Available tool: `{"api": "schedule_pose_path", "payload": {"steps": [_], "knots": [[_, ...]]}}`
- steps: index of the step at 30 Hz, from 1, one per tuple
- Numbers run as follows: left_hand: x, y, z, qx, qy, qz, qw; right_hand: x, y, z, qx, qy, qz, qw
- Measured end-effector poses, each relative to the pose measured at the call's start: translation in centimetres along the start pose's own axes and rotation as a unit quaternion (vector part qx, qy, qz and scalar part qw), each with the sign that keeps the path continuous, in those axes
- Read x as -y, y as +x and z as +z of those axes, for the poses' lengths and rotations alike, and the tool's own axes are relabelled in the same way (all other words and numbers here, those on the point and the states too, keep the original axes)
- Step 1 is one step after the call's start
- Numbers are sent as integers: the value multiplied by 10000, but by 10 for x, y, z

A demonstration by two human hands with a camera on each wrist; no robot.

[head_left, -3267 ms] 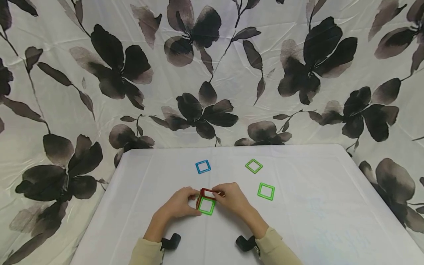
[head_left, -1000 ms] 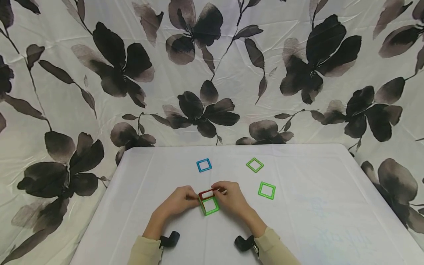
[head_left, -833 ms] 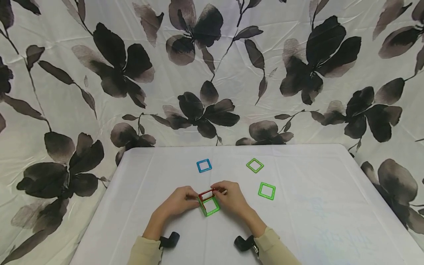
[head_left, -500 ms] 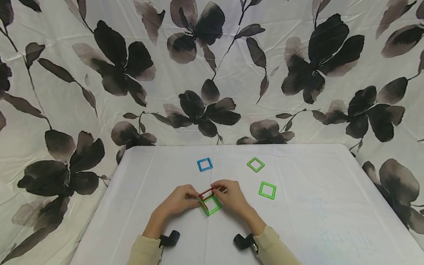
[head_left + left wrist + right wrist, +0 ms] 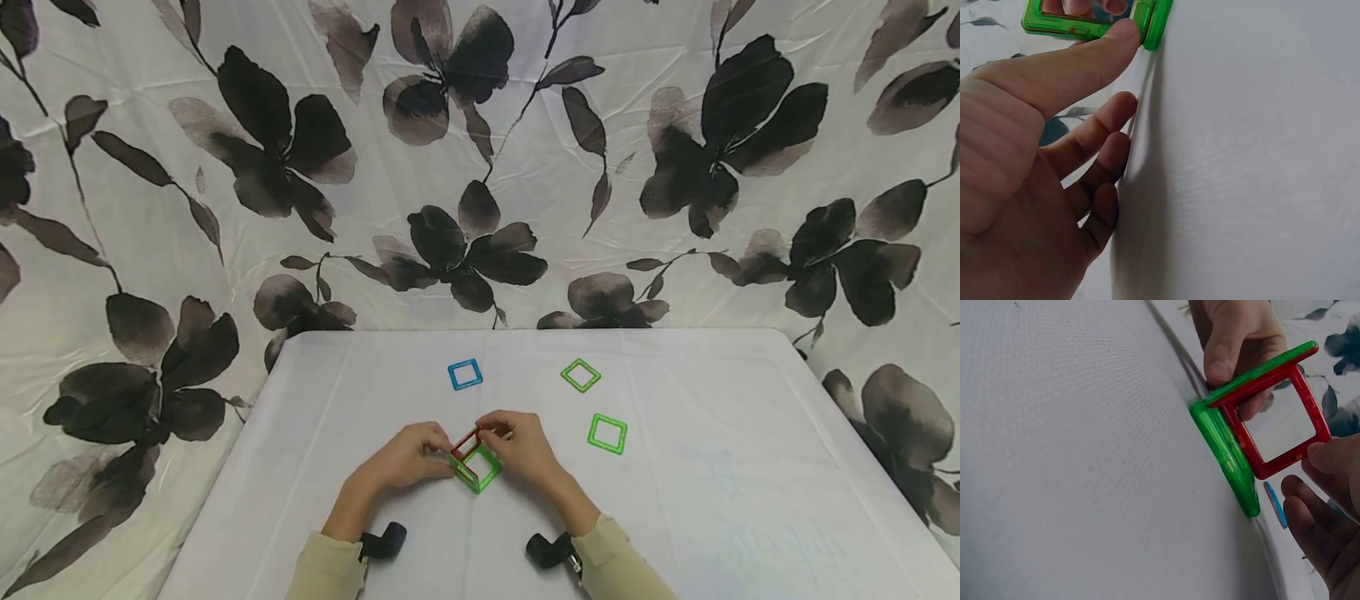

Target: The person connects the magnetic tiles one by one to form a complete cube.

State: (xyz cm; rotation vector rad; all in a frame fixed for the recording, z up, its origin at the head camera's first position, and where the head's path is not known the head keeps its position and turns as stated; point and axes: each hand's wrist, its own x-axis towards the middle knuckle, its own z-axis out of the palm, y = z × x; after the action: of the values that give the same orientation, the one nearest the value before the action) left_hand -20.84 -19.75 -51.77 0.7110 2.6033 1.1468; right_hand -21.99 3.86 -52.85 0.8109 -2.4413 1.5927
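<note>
In the head view my hands hold a small open-frame magnetic tile build at the table's centre. A green tile [image 5: 1225,459] lies flat as its base. A red tile [image 5: 1288,460] stands up along one base edge. A green tile [image 5: 1260,375] stands along the adjoining edge, with a red strip on its inner side. My left hand [image 5: 408,458] pinches this upright green tile; its thumb presses the frame's corner in the left wrist view, the other fingers loosely bent. My right hand [image 5: 517,442] pinches the red tile's upper corner between thumb and finger.
On the white table [image 5: 735,467] lie a blue square tile [image 5: 468,386] behind the build, a green tile [image 5: 592,384] turned like a diamond at the back right, and another green tile [image 5: 604,449] to the right. A floral cloth [image 5: 480,167] hangs behind.
The build has turned counterclockwise, its base now pointing a corner towards me. The upright side by my left hand, first looking red, now shows green. Both hands keep their hold; the loose tiles stay put.
</note>
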Motion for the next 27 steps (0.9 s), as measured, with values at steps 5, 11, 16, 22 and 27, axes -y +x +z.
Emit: {"api": "schedule_pose_path", "payload": {"steps": [5,11,16,22,27], "knots": [[-3,0,0,-7,115,-24,9999,-1,1,-1,52,3,-19,10000],[-5,-1,2,-4,140,-197,9997,-4,6,-18,122,-71,234,9996],[-5,-1,3,4,169,-274,9995,-9,14,-49,-132,-422,303,9986],[-7,4,1,286,431,-468,9976,-16,20,-91,-328,-584,526,9964],[-11,11,-5,671,583,-555,9945,-25,26,-125,-403,-955,929,9903]]}}
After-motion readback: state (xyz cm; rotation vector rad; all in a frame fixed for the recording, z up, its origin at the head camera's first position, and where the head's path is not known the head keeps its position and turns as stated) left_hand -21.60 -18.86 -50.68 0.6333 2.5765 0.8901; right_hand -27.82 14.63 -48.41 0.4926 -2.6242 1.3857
